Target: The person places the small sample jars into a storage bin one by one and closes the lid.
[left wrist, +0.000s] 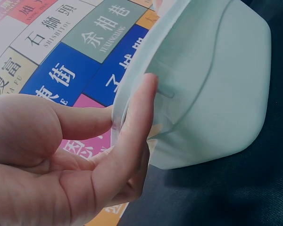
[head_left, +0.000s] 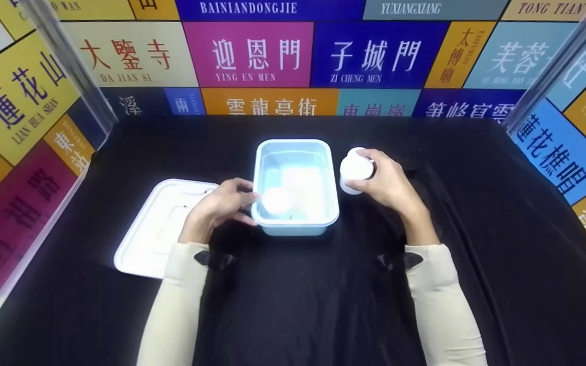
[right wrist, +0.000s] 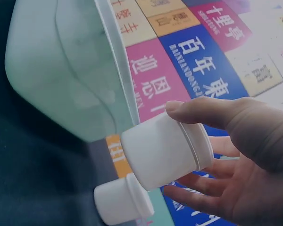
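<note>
My left hand (head_left: pixel 222 201) holds the left rim of a pale blue-green plastic box (head_left: pixel 295 230). Close up in the left wrist view, fingers (left wrist: pixel 141 108) of that hand lie against the box wall (left wrist: pixel 221 99). A white round jar (head_left: pixel 277 202) is inside the box, near its front left corner. To the right of the box, my right hand (head_left: pixel 389 183) grips a white lidded jar (right wrist: pixel 160 150) between thumb and fingers. Another white jar (right wrist: pixel 118 200) stands just beyond it, mostly covered by the held one in the head view.
A white rectangular lid (head_left: pixel 155 229) lies on the black cloth (head_left: pixel 298 300) left of the box, partly behind the left hand and forearm. Behind the table rises a wall of coloured panels with lettering (head_left: pixel 255 53). Metal posts (head_left: pixel 552 66) frame the back corners.
</note>
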A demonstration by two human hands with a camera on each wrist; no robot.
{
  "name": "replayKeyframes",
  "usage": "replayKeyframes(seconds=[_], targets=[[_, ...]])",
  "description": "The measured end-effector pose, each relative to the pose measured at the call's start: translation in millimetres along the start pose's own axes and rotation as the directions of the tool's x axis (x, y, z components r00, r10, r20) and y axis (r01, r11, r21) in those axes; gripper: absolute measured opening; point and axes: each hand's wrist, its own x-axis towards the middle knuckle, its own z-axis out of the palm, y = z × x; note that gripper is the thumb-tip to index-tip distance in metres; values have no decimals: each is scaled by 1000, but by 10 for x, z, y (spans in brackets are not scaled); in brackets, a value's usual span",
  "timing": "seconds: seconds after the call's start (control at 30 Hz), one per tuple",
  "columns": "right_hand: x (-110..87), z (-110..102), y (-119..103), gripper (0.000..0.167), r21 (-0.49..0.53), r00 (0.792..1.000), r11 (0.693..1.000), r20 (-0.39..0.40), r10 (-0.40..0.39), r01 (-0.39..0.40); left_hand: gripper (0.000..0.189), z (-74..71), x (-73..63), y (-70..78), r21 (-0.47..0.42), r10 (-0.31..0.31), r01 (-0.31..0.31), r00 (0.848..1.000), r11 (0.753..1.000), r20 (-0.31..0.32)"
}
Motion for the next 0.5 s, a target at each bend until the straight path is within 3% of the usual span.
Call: replayKeyframes(seconds=[0.3,0.5], targets=[[73,-13,-249,75,-17,995,996,-43,-93,92,46,-3,9,6,7,-4,4,1000,1000,-5],[164,-49,-431,75,-50,995,994,10,-98,98,46,1,5,15,14,1,-1,1000,1000,1]])
